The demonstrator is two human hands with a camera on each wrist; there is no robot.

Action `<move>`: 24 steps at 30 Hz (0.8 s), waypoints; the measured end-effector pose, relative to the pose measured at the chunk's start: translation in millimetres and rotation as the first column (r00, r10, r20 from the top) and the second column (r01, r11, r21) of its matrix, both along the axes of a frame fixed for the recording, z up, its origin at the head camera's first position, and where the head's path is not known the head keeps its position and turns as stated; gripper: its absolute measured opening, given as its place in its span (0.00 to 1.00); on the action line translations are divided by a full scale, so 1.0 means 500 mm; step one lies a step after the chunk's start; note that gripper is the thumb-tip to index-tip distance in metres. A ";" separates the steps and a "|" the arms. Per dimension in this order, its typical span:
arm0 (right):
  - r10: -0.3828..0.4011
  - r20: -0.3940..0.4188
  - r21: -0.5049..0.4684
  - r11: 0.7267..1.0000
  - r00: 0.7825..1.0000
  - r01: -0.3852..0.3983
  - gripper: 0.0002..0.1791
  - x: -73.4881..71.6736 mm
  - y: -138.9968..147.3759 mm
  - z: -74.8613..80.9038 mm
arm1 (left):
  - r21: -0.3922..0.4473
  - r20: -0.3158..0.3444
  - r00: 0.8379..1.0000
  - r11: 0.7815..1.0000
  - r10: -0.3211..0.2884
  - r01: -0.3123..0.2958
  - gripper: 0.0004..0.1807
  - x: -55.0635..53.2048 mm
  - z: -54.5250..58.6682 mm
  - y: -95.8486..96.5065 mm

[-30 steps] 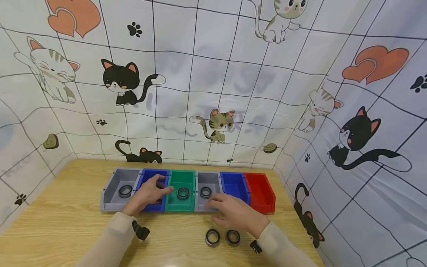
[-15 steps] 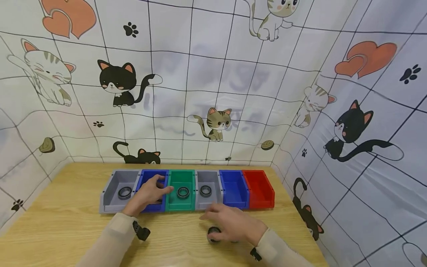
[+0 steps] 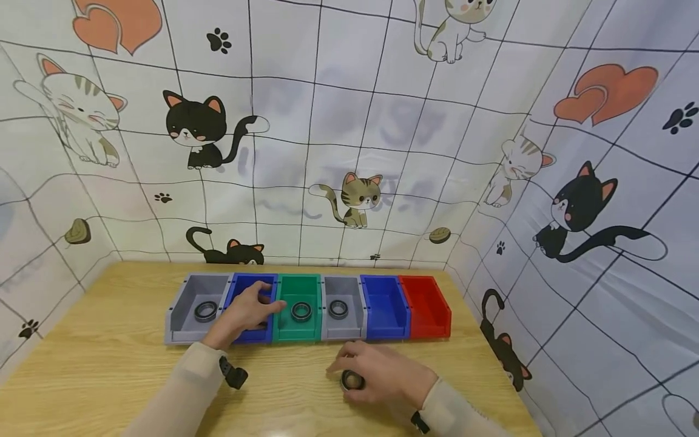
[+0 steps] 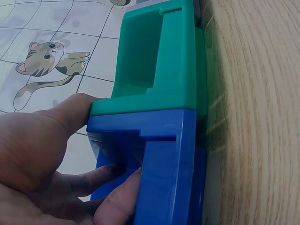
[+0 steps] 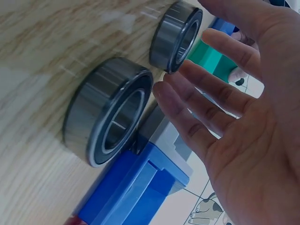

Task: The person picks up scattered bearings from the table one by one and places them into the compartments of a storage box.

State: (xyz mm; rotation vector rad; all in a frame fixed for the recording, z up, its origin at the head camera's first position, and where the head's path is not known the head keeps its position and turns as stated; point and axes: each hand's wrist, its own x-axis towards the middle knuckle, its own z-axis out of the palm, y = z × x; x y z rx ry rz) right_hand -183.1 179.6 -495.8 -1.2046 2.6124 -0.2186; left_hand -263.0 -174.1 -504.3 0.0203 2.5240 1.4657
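My left hand (image 3: 248, 312) reaches into the second bin from the left, a blue bin (image 4: 164, 173). Its thumb lies over the divider beside the green bin (image 4: 183, 70), and its fingers go down inside the blue one, partly hidden by the front lip. On the tabletop in front of the bins, my right hand (image 3: 384, 373) is at a ball bearing (image 3: 352, 380), thumb and fingers loosely spread about it. The right wrist view has this bearing (image 5: 176, 37) standing near the fingertips, and a second bearing (image 5: 110, 112) closer to the camera, which the hand covers in the head view.
Bearings lie in the left grey bin (image 3: 180, 331), the green bin and the other grey bin (image 3: 344, 332). Further right stand another blue bin (image 3: 384, 303) and a red bin (image 3: 428, 306). A cat-patterned cloth (image 3: 295, 152) hangs behind the wooden table (image 3: 109, 364).
My right hand has drawn back from the front of the right grey bin and come down over the two bearings on the table. The left hand has stayed in the blue bin.
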 end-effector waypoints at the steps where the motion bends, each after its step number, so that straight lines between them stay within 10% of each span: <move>1: 0.005 0.000 -0.004 1.000 1.000 -0.005 0.25 0.000 0.000 -0.001 | -0.003 -0.002 1.000 1.000 -0.002 0.002 0.45 -0.001 0.000 -0.001; 24: 0.053 0.023 -0.021 0.998 0.998 -0.053 0.19 -0.003 0.011 -0.003 | -0.013 0.007 1.000 1.000 0.012 -0.012 0.46 -0.002 0.003 -0.002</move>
